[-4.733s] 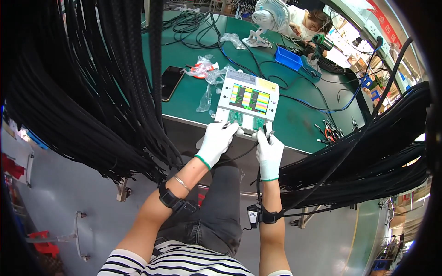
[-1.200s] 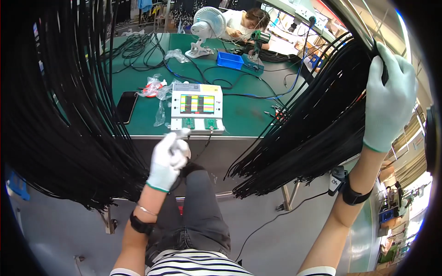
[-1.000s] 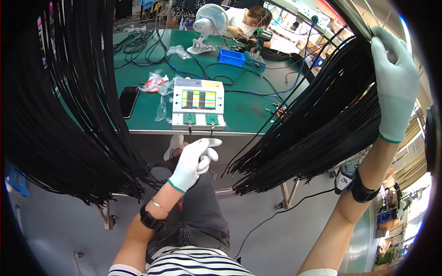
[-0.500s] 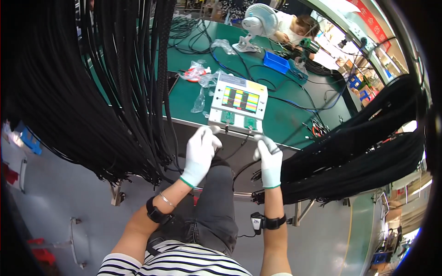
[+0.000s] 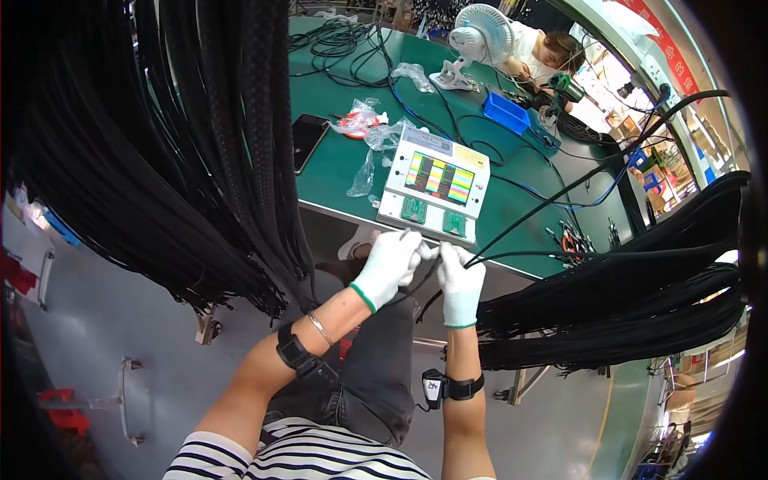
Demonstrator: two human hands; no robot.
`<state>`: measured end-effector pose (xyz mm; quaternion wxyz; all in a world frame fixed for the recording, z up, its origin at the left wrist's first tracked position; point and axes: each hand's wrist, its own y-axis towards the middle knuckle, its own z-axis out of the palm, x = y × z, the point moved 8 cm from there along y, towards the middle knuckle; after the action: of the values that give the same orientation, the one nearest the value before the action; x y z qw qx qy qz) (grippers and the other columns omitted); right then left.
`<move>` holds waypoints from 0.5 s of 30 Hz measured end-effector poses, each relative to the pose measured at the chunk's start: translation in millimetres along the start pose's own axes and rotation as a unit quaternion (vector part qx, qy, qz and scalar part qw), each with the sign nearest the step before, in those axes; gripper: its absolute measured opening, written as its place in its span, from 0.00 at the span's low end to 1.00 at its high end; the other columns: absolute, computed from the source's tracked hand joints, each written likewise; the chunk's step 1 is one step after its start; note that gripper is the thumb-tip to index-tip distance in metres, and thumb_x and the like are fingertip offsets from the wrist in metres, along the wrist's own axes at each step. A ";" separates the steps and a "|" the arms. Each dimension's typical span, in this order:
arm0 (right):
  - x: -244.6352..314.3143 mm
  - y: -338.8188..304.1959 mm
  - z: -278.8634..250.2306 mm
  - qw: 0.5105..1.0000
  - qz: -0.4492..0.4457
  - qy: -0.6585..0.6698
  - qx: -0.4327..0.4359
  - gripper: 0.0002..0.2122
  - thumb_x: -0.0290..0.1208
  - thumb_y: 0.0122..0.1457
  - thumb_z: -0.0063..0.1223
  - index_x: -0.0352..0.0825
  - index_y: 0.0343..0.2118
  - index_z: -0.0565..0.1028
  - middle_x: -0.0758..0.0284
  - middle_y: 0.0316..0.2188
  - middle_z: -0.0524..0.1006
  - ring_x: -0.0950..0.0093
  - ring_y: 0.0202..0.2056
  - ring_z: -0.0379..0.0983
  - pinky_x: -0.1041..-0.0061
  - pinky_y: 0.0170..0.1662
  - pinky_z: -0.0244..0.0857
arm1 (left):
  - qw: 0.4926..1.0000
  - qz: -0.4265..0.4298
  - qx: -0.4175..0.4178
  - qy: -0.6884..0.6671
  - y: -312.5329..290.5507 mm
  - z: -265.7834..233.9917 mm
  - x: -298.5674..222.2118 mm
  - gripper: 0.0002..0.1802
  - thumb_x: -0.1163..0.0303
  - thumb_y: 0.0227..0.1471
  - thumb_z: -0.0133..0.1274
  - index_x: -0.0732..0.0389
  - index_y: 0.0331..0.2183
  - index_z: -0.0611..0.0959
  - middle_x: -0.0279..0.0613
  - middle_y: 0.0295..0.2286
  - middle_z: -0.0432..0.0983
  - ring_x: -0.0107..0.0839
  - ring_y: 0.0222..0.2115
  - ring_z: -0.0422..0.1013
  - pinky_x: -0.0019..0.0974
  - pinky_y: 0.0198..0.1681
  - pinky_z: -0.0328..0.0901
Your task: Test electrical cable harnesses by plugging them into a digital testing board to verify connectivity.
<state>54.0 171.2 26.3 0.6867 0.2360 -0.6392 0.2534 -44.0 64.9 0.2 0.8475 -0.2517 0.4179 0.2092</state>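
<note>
My left hand (image 5: 390, 264) and my right hand (image 5: 459, 278), both in white gloves, meet just below the front edge of a white tester box (image 5: 433, 194) with a coloured screen. Together they pinch the ends of one black cable (image 5: 552, 200), which rises to the upper right. The tester box stands on the green table (image 5: 344, 164), with two green sockets on its front face. A dense bundle of black braided cables (image 5: 192, 136) hangs at my left. Another bundle (image 5: 640, 312) hangs at my right.
A black phone (image 5: 307, 140), plastic bags (image 5: 364, 124) and loose black wires (image 5: 344, 48) lie on the table. A white fan (image 5: 474, 36) and a blue bin (image 5: 506, 110) stand at the back. Another person (image 5: 552, 56) works beyond them. Grey floor lies below.
My right hand has come down from the raised cable bundle on the right. Both hands have met at the tester box's front edge, holding a black cable. My view has swung left.
</note>
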 end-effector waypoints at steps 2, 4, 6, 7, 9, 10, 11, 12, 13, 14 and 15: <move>4.7 -4.8 -4.4 0.997 -0.051 -0.033 -0.042 0.11 0.31 0.62 0.52 0.29 0.28 0.79 0.81 0.11 0.61 0.90 0.12 0.50 0.84 0.17 0.39 | 0.999 -0.033 0.012 -0.028 -13.9 -2.3 17.8 0.18 0.59 0.64 0.43 0.63 0.29 0.77 0.26 0.13 0.59 0.17 0.08 0.49 0.26 0.10 0.46; 6.6 -11.6 -11.1 0.994 -0.071 -0.052 -0.065 0.11 0.31 0.62 0.52 0.28 0.29 0.79 0.81 0.12 0.61 0.90 0.13 0.50 0.84 0.17 0.39 | 0.997 -0.057 0.017 -0.043 -23.2 -10.3 31.7 0.19 0.59 0.64 0.43 0.63 0.29 0.77 0.26 0.12 0.58 0.17 0.08 0.47 0.26 0.09 0.44; 11.8 -12.9 -23.1 0.996 -0.063 0.024 -0.056 0.10 0.29 0.62 0.51 0.27 0.31 0.79 0.79 0.13 0.65 0.90 0.14 0.52 0.85 0.18 0.40 | 0.986 -0.160 0.041 -0.014 -27.5 -25.9 65.2 0.18 0.59 0.63 0.44 0.63 0.29 0.77 0.27 0.13 0.61 0.17 0.08 0.48 0.26 0.10 0.45; 14.5 -15.7 -24.9 0.995 -0.061 0.062 -0.051 0.10 0.28 0.62 0.50 0.26 0.31 0.79 0.79 0.14 0.66 0.90 0.14 0.53 0.85 0.18 0.41 | 0.976 -0.209 0.054 0.001 -29.5 -31.3 81.3 0.18 0.58 0.63 0.44 0.63 0.30 0.77 0.28 0.14 0.63 0.17 0.08 0.48 0.26 0.10 0.45; 18.2 -32.8 -14.3 0.997 -0.057 0.056 -0.014 0.10 0.28 0.62 0.50 0.26 0.32 0.79 0.78 0.14 0.67 0.90 0.15 0.55 0.85 0.18 0.43 | 0.965 -0.255 0.054 -0.002 -29.8 -34.9 109.6 0.18 0.58 0.63 0.44 0.62 0.31 0.77 0.29 0.15 0.65 0.17 0.08 0.49 0.26 0.10 0.45; 19.5 -44.5 -3.7 0.997 -0.056 0.052 0.025 0.10 0.27 0.62 0.49 0.25 0.32 0.78 0.78 0.15 0.67 0.90 0.16 0.56 0.85 0.19 0.45 | 0.953 -0.297 0.055 -0.004 -31.4 -34.2 126.5 0.17 0.58 0.63 0.45 0.62 0.31 0.77 0.31 0.16 0.67 0.17 0.08 0.49 0.26 0.10 0.45; 20.6 -57.4 2.6 0.996 -0.057 0.044 0.060 0.10 0.27 0.61 0.49 0.24 0.33 0.78 0.78 0.15 0.67 0.89 0.17 0.58 0.84 0.19 0.47 | 0.939 -0.339 0.062 -0.005 -32.3 -29.8 143.7 0.17 0.59 0.63 0.45 0.62 0.32 0.77 0.32 0.17 0.69 0.17 0.08 0.49 0.26 0.10 0.45; 17.3 -74.5 12.1 0.993 -0.057 0.033 0.099 0.08 0.26 0.60 0.50 0.26 0.34 0.79 0.78 0.17 0.69 0.89 0.18 0.58 0.85 0.21 0.50 | 0.939 -0.339 0.063 -0.008 -28.6 -29.1 154.3 0.17 0.59 0.63 0.45 0.62 0.32 0.77 0.32 0.17 0.69 0.17 0.08 0.49 0.26 0.10 0.45; 14.1 -92.3 19.7 0.988 -0.057 0.021 0.139 0.08 0.25 0.58 0.52 0.27 0.35 0.79 0.77 0.18 0.70 0.89 0.19 0.59 0.86 0.22 0.52 | 0.945 -0.320 0.061 -0.032 -22.5 -27.4 162.0 0.16 0.60 0.63 0.46 0.62 0.33 0.78 0.34 0.19 0.71 0.17 0.08 0.50 0.26 0.10 0.46; 21.8 -109.1 32.1 0.970 -0.119 -0.021 0.213 0.07 0.23 0.55 0.52 0.26 0.34 0.79 0.74 0.17 0.70 0.84 0.21 0.64 0.82 0.26 0.59 | 0.950 -0.302 0.057 -0.054 -17.7 -28.0 165.9 0.15 0.61 0.62 0.46 0.63 0.33 0.78 0.35 0.21 0.72 0.17 0.09 0.50 0.26 0.10 0.46; 30.5 -127.2 43.1 0.940 -0.180 -0.062 0.284 0.07 0.20 0.51 0.52 0.26 0.33 0.78 0.71 0.16 0.69 0.78 0.22 0.69 0.78 0.30 0.65 | 0.954 -0.284 0.054 -0.076 -13.5 -30.6 169.0 0.14 0.62 0.62 0.47 0.63 0.34 0.78 0.37 0.22 0.74 0.17 0.09 0.51 0.26 0.10 0.46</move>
<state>105.6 48.0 59.8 0.5838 0.5476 -0.5290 0.2819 40.4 60.3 -149.9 0.9134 -0.2976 0.2743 -0.0443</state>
